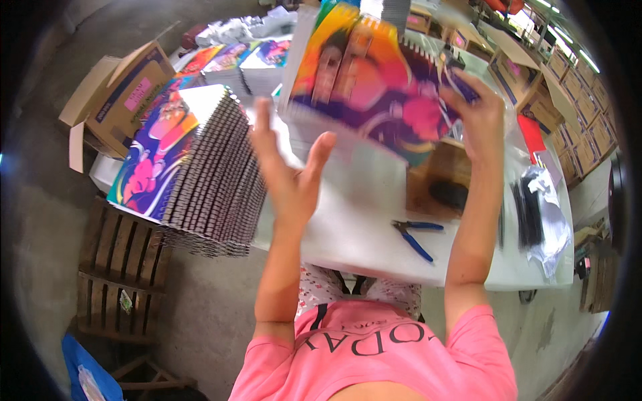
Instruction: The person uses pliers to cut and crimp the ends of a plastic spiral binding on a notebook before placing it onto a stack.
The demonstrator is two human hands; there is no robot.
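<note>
My right hand is closed at the right edge of a spiral notebook with a bright orange, pink and purple cover. That notebook is tilted and blurred, over what looks like a pile of others. My left hand is raised with its fingers spread and nothing in it, between the notebook and a tall stack of spiral notebooks at the left. The stack's black wire bindings face me. Blue-handled pliers lie on the white table near its front edge.
More notebook piles stand at the back left, beside an open cardboard box. A brown board with a dark object lies right of centre. Black wire strips and crumpled plastic lie at the right. A wooden slatted rack stands left below.
</note>
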